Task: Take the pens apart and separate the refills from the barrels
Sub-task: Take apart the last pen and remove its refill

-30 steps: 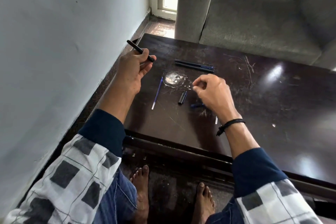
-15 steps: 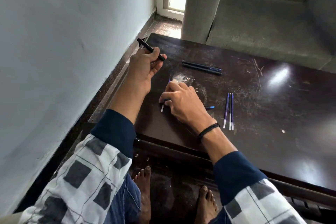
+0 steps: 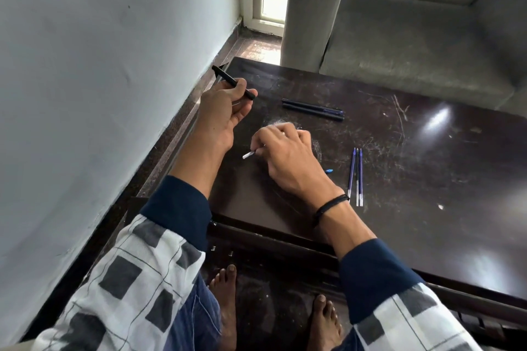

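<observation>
Dark scratched desk [image 3: 427,168], wall [image 3: 99,80] at left, sofa [image 3: 413,37] upper right. Holding barrel [image 3: 232,82] in L grip [image 3: 225,111], angled upper-left; pinching refill [image 3: 248,154] in R grip [image 3: 288,154].

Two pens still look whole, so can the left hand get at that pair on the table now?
Probably yes: only bare table lies between the left hand and the two pens, but it holds a black barrel.

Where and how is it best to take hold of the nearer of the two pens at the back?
Take the near pen at its middle, from above and from your side. It lies flat on the table, and the other pen seems to touch its far side, so probably only the near side is free. Roll it toward you, then pinch across it.
</observation>
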A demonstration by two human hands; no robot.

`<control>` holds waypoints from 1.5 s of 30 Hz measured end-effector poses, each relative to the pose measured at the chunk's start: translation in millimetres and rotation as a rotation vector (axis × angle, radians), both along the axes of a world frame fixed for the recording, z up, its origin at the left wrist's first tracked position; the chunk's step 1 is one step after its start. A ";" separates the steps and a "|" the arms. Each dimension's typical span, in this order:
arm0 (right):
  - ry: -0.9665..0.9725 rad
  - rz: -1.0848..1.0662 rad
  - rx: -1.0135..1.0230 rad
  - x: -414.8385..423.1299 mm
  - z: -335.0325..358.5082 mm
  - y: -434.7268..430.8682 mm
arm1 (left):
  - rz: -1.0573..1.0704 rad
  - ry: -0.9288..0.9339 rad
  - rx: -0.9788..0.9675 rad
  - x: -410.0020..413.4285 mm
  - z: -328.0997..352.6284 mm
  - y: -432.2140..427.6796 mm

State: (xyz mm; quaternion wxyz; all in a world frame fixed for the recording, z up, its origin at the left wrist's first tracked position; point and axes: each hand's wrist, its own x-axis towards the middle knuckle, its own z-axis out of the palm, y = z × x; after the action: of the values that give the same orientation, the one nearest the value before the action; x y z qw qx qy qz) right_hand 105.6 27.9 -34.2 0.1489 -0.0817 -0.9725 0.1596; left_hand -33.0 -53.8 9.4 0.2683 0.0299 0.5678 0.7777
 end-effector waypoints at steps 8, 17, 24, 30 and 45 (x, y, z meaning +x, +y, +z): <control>0.286 -0.375 -0.289 6.1 14.3 23.7 | -0.109 -0.060 0.029 9.6 0.6 3.8; 0.326 -0.433 -0.344 10.8 13.3 29.7 | -0.236 -0.073 0.042 31.4 -7.5 15.1; 0.265 -0.419 -0.329 14.0 16.7 26.4 | -0.271 -0.072 0.030 39.5 -12.1 17.8; 0.231 -0.415 -0.320 16.2 18.4 28.2 | -0.225 -0.061 0.025 41.0 -16.7 21.3; 0.203 -0.410 -0.380 33.4 18.7 30.5 | -0.118 -0.080 0.007 25.2 -13.6 19.7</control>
State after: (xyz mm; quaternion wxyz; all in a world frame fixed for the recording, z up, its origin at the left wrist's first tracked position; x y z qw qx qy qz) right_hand 139.0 58.4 -15.5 0.2566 -0.2866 -0.8686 0.3125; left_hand -7.9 -34.1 -4.1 0.3361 0.0331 0.5510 0.7631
